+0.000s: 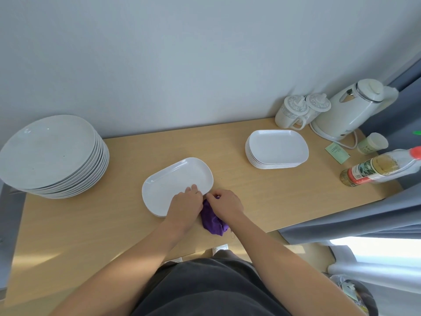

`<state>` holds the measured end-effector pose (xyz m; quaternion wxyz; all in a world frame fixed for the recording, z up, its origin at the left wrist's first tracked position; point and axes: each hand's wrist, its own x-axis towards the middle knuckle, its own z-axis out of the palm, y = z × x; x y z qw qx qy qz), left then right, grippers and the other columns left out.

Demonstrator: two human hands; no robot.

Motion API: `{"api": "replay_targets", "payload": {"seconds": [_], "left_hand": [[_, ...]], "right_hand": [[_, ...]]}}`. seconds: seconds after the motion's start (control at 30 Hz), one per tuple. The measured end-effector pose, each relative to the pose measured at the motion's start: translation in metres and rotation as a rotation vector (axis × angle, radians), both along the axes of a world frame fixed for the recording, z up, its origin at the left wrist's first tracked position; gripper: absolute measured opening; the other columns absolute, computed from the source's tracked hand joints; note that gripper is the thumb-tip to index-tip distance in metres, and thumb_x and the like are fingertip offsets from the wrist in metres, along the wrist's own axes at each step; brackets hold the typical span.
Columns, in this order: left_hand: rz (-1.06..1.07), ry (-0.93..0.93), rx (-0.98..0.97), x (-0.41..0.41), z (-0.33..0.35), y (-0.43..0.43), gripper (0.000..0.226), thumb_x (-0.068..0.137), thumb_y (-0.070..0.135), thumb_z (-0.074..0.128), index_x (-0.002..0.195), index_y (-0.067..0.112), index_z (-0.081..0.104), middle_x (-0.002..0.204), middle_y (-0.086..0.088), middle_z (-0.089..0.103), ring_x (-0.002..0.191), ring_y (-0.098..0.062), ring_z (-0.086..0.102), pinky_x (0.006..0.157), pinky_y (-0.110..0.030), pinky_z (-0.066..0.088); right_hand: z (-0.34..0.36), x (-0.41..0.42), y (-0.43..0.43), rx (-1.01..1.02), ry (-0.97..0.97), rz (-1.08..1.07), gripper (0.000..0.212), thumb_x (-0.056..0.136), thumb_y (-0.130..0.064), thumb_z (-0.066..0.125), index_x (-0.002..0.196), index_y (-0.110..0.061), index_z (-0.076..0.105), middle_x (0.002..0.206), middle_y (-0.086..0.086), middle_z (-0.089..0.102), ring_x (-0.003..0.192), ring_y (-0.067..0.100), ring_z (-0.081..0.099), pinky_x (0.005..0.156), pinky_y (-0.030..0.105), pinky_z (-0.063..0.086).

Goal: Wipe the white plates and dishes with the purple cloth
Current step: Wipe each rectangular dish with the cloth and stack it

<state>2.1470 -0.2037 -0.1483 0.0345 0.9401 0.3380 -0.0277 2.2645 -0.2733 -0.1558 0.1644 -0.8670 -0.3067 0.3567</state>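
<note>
Head view: we see the table [262, 192], round plates [47, 151] stacked far left, stacked dishes [276, 148] right, 1 dish [173, 181] centred. Our left hand [184, 206] grips its near rim; our right hand [225, 205] pinches the purple cloth [213, 221] beside it.

Left rear: a tall stack of round plates [49, 153] is blocking that corner of the table [91, 224].
Front left: wide bare wood is lying open.
Centre front: the left hand [184, 206] is holding a rectangular dish [173, 181] by its near rim; the purple cloth [213, 218] and right hand [226, 205] are crowding just beside it.
Centre rear: a bare lane is running back to the wall between both stacks.
Right middle: a stack of rectangular dishes [276, 148] is sitting well apart from the hands, bare wood before it.
Right rear: two lidded mugs [296, 111] and a kettle [350, 108] are filling the corner.
Right edge: a lying bottle [378, 168], a jar [372, 143] and a green packet [337, 152] are cluttering it; a curtain [364, 217] is hanging close.
</note>
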Motion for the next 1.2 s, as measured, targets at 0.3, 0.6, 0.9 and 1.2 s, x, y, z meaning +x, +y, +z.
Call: {"api": "replay_targets", "payload": {"seconds": [0.3, 0.6, 0.9, 1.2], "left_hand": [[-0.021, 0.042, 0.067, 0.0, 0.001, 0.003, 0.045, 0.03, 0.007, 0.093, 0.046, 0.017, 0.053, 0.053, 0.0, 0.047, 0.041, -0.017, 0.007, 0.044, -0.019, 0.01], [-0.024, -0.069, 0.036, -0.004, 0.016, 0.003, 0.045, 0.04, 0.004, 0.088, 0.049, 0.016, 0.046, 0.049, 0.001, 0.039, 0.031, -0.017, 0.025, 0.044, -0.02, 0.011], [0.172, -0.348, -0.078, -0.012, 0.04, 0.011, 0.027, 0.072, 0.003, 0.077, 0.059, 0.011, 0.054, 0.049, -0.001, 0.047, 0.034, -0.025, 0.041, 0.04, -0.024, 0.023], [0.46, -0.689, -0.387, -0.024, 0.1, 0.038, 0.016, 0.096, 0.012, 0.055, 0.098, 0.009, 0.07, 0.084, -0.001, 0.07, 0.076, -0.02, 0.063, 0.063, -0.023, 0.036]], "right_hand": [[0.003, 0.006, 0.007, -0.057, 0.092, -0.036, 0.027, 0.084, -0.051, 0.056, 0.073, -0.028, 0.064, 0.082, -0.007, 0.067, 0.092, 0.023, 0.064, 0.077, 0.034, 0.052], [0.009, 0.004, 0.01, -0.035, 0.086, -0.016, 0.024, 0.086, -0.044, 0.055, 0.073, -0.026, 0.065, 0.077, -0.004, 0.067, 0.085, 0.024, 0.064, 0.076, 0.037, 0.055], [0.027, 0.007, -0.024, 0.009, -0.042, 0.323, 0.042, 0.076, -0.036, 0.074, 0.116, -0.024, 0.064, 0.114, 0.0, 0.054, 0.101, 0.025, 0.053, 0.092, 0.036, 0.048], [0.098, 0.011, 0.013, 0.621, 0.31, -0.336, 0.013, 0.085, -0.021, 0.069, 0.097, -0.026, 0.07, 0.093, -0.007, 0.073, 0.088, 0.012, 0.069, 0.077, 0.028, 0.056]]}}
